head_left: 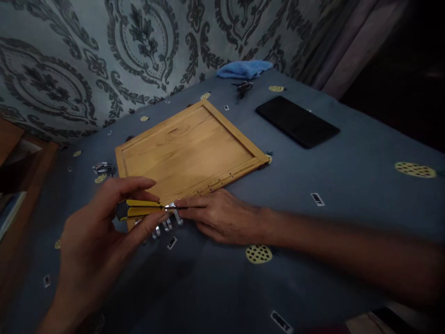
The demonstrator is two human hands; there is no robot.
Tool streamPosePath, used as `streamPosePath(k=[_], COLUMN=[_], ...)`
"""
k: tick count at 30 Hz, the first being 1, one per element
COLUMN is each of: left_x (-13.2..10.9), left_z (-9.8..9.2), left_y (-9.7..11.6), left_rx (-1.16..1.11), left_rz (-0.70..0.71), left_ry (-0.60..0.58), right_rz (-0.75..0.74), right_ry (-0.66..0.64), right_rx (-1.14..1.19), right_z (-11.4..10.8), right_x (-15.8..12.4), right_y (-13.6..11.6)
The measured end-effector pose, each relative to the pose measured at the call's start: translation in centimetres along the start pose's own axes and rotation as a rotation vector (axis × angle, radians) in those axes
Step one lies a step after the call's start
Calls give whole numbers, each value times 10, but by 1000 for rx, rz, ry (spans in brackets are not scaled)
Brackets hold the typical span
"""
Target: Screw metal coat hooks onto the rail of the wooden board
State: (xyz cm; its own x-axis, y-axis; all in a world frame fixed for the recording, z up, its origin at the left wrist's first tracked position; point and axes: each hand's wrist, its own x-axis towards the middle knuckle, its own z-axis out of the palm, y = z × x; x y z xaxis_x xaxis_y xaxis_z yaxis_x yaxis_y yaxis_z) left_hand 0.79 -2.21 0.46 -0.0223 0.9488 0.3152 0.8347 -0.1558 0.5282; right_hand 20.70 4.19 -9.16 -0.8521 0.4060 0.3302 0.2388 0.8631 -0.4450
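Observation:
My left hand (97, 227) is closed around the yellow and black handle of a screwdriver (143, 208), its tip pointing right. The fingers of my right hand (225, 215) are pressed together on a small metal hook (178, 217) at the near edge of a wooden board (187, 153). Screwdriver tip and hook meet there; my fingertips partly hide the spot. Several more metal hooks (167, 225) stick out along the same edge to the left. Small dark holes run along the board's edge to the right of my fingers.
The board lies on a blue patterned cloth (347, 241). Beyond it are a flat black slab (297, 121), a dark bunch resembling keys (243, 87) and a blue cloth (245, 69). Small metal pieces (103, 168) lie at the left, near wooden furniture (41, 162).

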Motion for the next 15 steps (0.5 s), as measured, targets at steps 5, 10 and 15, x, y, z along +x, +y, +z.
streamPosePath(k=[5,10,15], left_x=[0,1,3], left_z=[1,-2,-10], left_y=[1,-4,-8], left_rx=[15,-20,-107], left_rz=[39,85,137], left_ry=[8,-30,-229], right_rz=[8,29,22], right_ry=[-8,-9,-13], right_rx=[11,18,23], right_z=[-1,-1,-1], right_x=[0,-1,0], right_y=[-1,-1,-1])
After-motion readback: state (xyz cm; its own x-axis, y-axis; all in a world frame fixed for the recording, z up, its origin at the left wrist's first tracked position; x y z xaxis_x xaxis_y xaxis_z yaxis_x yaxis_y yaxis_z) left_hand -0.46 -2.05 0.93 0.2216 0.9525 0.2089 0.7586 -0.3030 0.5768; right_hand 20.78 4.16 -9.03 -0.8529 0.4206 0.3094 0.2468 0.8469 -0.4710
